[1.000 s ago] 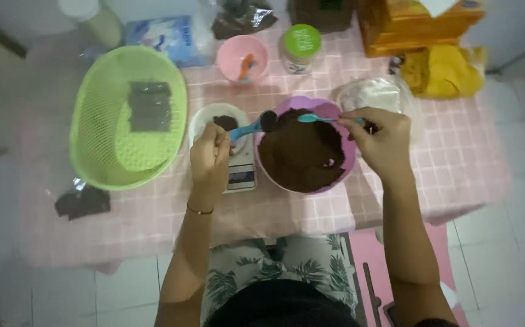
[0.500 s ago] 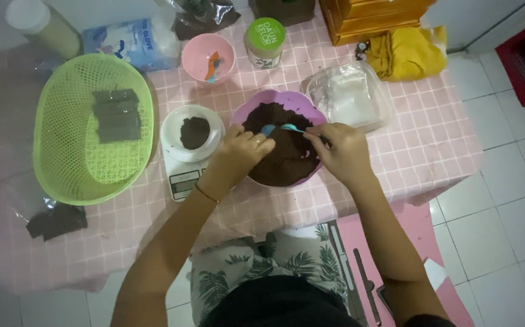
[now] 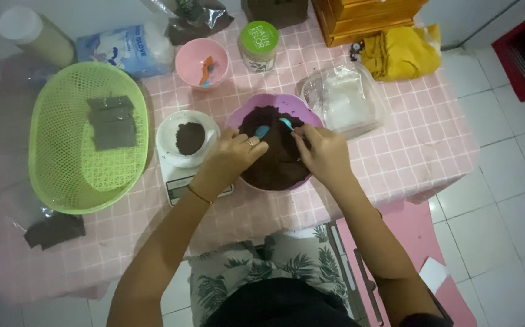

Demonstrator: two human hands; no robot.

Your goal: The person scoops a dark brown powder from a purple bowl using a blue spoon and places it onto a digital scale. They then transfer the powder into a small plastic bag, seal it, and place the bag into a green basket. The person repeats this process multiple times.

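- Purple bowl (image 3: 305, 106) of dark brown mix: left hand (image 3: 232, 158) and right hand (image 3: 323, 151) each grip a blue spoon (image 3: 262, 131) inside it.
- Left of the bowl, a white cup (image 3: 188, 138) with a brown lump sits on a scale (image 3: 181, 181).
- Pink checked worktop (image 3: 420, 139), white tiled floor (image 3: 505, 200).

The brown stuff in my purple bowl (image 3: 302, 108) looks matt, crumbly and rough, while the bowl itself is smooth plastic. My two spoons (image 3: 262, 131) are glossy blue plastic. On the left, the green basket (image 3: 56, 175) is perforated plastic with a slight sheen. The checked pink table cover (image 3: 420, 145) looks like soft cloth. Far right, a yellow cloth (image 3: 405, 51) lies crumpled beside varnished wood (image 3: 365, 18).
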